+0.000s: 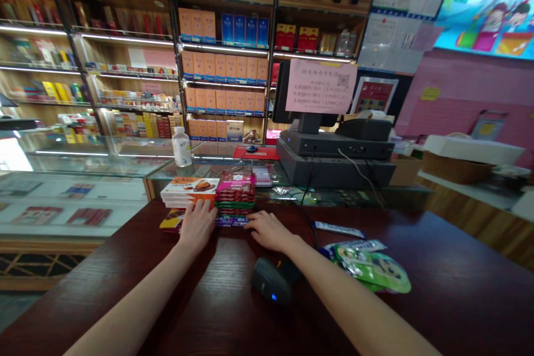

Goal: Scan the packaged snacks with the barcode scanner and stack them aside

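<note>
Two stacks of packaged goods stand side by side at the far edge of the dark wooden counter (221,300). My left hand (197,225) lies against the front of the left stack, fingers stretched over white and orange boxes (194,184); a yellow package (170,222) sits below them. The right stack has pink and dark red packets (236,184) on top and purple packets (231,221) at the bottom. Fingertips of my right hand (270,230) touch the right side of those purple packets, fingers extended. A black barcode scanner (269,281) with a blue light lies near my right forearm.
To the right lie a green pouch (386,272) and blue-white sachets (339,229). Behind the counter stand a white bottle (182,147), a glass display case (167,171) and a cash register (334,147) with a cable hanging down. Stocked shelves (225,84) line the back wall.
</note>
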The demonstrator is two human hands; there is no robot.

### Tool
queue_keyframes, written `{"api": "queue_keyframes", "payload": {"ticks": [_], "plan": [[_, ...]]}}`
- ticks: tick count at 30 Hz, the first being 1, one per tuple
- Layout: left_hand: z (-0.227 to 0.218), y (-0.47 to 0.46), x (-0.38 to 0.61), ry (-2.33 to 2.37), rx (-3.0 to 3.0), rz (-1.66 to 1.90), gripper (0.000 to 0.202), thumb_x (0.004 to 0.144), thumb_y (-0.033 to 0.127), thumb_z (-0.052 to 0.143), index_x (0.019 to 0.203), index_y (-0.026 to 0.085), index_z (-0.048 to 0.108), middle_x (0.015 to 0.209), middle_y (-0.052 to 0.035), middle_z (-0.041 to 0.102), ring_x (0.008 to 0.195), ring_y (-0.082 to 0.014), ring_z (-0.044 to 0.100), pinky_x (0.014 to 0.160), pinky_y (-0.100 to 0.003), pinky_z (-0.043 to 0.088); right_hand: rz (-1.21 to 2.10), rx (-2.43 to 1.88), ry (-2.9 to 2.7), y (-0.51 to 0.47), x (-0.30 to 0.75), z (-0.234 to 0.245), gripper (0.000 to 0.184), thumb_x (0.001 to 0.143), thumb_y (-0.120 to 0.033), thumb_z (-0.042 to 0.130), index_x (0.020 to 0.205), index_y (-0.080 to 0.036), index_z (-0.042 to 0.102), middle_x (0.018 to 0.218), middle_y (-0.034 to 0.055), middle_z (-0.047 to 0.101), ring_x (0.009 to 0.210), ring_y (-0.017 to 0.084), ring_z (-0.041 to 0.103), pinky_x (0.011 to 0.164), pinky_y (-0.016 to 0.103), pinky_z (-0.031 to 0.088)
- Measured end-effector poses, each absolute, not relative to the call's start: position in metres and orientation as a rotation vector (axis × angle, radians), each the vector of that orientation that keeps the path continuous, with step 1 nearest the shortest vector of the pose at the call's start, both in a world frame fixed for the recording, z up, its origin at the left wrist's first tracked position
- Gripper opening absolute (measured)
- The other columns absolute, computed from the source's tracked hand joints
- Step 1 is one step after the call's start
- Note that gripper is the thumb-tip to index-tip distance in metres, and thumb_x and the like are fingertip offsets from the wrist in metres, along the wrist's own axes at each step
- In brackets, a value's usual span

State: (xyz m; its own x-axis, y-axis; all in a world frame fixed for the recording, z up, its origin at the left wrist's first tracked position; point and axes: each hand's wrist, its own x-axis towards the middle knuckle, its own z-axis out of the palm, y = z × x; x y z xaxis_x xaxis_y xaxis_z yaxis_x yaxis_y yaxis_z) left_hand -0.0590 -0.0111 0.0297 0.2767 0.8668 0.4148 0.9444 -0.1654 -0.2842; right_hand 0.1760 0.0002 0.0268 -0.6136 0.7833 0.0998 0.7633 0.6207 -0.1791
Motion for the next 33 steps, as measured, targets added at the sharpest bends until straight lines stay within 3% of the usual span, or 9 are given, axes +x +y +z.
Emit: {"api": "queue_keyframes", "payload": {"ticks": [11,18,25,33], "plan": [[0.044,-0.022,-0.039,-1.595,-2.11,-0.255,0.017,0.083,0.021,0.062,0.099,0.02,0.069,0.109,-0.0128,0.062,0.109,-0.0316,0.05,0.089,-0.044,0.035,0.202,-1.295,-2.591,-0.014,0.202,0.032,0.037,0.09,-0.017,0.051,0.118,-0.031,0.071,0.136,0.0059,0.062,0.128,0.027,0.05,0.101,0.049,0.039],[0.061,-0.027,0.006,-1.495,-2.153,-0.236,0.017,0.084,0.019,0.061,0.099,0.018,0.068,0.112,-0.013,0.062,0.11,-0.0311,0.051,0.088,-0.042,0.037,0.177,-1.35,-2.535,-0.02,0.235,0.036,0.037,0.09,-0.016,0.049,0.117,-0.028,0.072,0.137,0.0065,0.062,0.127,0.027,0.051,0.101,0.049,0.04],[0.064,-0.023,0.052,-1.366,-2.262,-0.293,0.02,0.084,0.03,0.068,0.102,0.023,0.067,0.109,-0.0092,0.062,0.109,-0.0296,0.05,0.089,-0.042,0.035,0.115,-1.432,-2.465,-0.03,0.274,0.044,0.036,0.089,-0.016,0.05,0.114,-0.029,0.073,0.133,0.0042,0.065,0.125,0.026,0.054,0.098,0.045,0.042],[0.067,-0.02,0.108,-1.24,-2.411,-0.315,0.019,0.086,0.031,0.065,0.104,0.023,0.066,0.11,-0.0078,0.063,0.107,-0.0276,0.05,0.088,-0.041,0.034,0.122,-1.542,-2.354,-0.031,0.329,0.044,0.037,0.09,-0.016,0.05,0.114,-0.03,0.073,0.128,0.002,0.069,0.122,0.025,0.056,0.099,0.041,0.041]]}}
